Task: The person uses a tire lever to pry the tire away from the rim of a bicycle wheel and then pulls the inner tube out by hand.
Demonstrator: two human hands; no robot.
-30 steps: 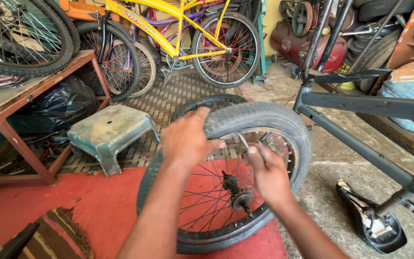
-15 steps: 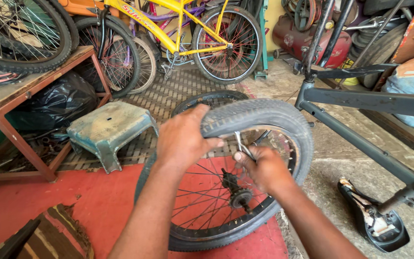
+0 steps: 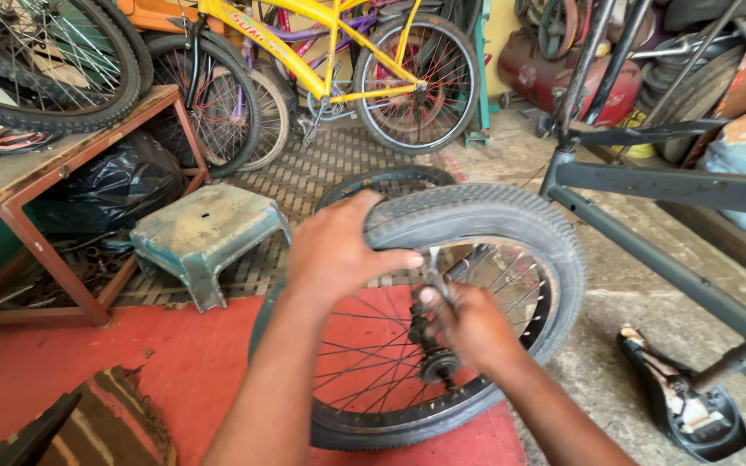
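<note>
Bicycle wheel (image 3: 477,285): black knobby tyre on a spoked rim, standing upright and tilted slightly, its lower edge on the red floor (image 3: 114,380). Hub and axle sit near the wheel's middle, partly covered by the right hand.

Left hand (image 3: 334,250): wrapped over the top left of the tyre, fingers curled across the tread, thumb pressed against the sidewall just above the rim. The tyre lies directly under the palm.

Right hand (image 3: 472,328): closed around a thin metal tool (image 3: 433,267), apparently a tyre lever, whose upper end points at the tyre's bead just below the left thumb. The hand sits inside the wheel, in front of the spokes and just above the hub.

Surface: red painted floor beneath the wheel, giving way to bare grey concrete (image 3: 615,345) on the right and a patterned metal grating (image 3: 321,173) behind.

Surroundings: a worn blue-green plastic stool (image 3: 205,237) stands left of the wheel. A red-framed workbench (image 3: 53,173) carries another wheel, with a black plastic bag (image 3: 118,190) beneath. A yellow bicycle (image 3: 338,60) leans at the rear. A dark grey bicycle frame (image 3: 666,224) rests upside down at right, its saddle (image 3: 684,406) touching the concrete.
</note>
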